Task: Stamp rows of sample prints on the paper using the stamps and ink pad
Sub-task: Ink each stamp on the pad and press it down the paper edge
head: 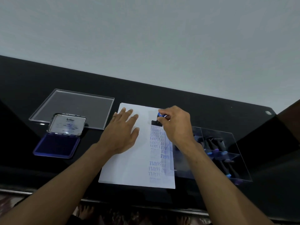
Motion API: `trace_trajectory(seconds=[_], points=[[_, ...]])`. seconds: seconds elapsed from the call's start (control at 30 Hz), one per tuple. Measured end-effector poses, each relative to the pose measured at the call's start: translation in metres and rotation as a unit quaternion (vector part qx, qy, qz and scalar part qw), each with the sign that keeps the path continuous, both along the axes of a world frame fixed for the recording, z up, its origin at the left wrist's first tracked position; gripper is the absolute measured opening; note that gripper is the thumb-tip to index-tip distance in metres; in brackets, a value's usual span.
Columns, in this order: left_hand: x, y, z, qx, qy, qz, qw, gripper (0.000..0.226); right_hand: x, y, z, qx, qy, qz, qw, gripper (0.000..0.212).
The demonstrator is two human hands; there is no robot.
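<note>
- Currently, head view: white paper (129, 159) lies flat on the black tabletop (162, 96), long side running away from the person.
- Left hand (121, 135) lies palm down on the paper's left half, fingers spread, holding nothing.
- Right hand (177, 125) has its grip pinched on a stamp (158, 120) by the blue knob; the black base sits on the paper near the far right corner.
- Blue prints fill a column down the paper's right side just below the stamp: "SAMPLE", "AIR", "AMENDED" readable, some upside down, some overlapping or too smeared to read.
- Ink pad (56, 146) is open, well to the left of the paper; blue pad faces up, metal lid (67, 124) stands hinged behind it, "Artline" on the lid.
- Clear acrylic tray (73, 108) sits behind the ink pad, between it and the wall.
- Clear compartmented box (227, 153) is just beside the paper's right edge, holding more stamps with black and blue handles; count unclear.
</note>
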State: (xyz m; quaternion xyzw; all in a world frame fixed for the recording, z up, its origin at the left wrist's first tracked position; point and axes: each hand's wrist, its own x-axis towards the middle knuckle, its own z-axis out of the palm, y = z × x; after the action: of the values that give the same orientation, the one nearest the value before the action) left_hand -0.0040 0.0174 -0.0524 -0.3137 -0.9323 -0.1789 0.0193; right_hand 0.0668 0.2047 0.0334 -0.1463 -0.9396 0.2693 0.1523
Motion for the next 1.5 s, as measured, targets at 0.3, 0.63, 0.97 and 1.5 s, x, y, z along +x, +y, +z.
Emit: trace_trajectory(seconds=[0.3,0.63,0.97,1.5], points=[[-0.024,0.007,-0.008,-0.026,0.003,-0.005,1.000,0.070,-0.021,0.006,-0.010,0.019,-0.018,0.021,0.999,0.029],[-0.026,0.004,-0.018,-0.024,0.007,-0.006,1.000,0.076,-0.025,0.007,-0.011,0.041,-0.032,0.034,0.998,0.024],[-0.027,0.004,-0.020,-0.022,0.006,-0.005,1.000,0.077,-0.028,0.007,-0.015,0.039,-0.044,0.034,0.998,0.018],[-0.027,0.004,-0.022,-0.020,0.013,-0.004,1.000,0.076,-0.033,0.009,-0.017,0.041,-0.046,0.033,0.998,0.015]])
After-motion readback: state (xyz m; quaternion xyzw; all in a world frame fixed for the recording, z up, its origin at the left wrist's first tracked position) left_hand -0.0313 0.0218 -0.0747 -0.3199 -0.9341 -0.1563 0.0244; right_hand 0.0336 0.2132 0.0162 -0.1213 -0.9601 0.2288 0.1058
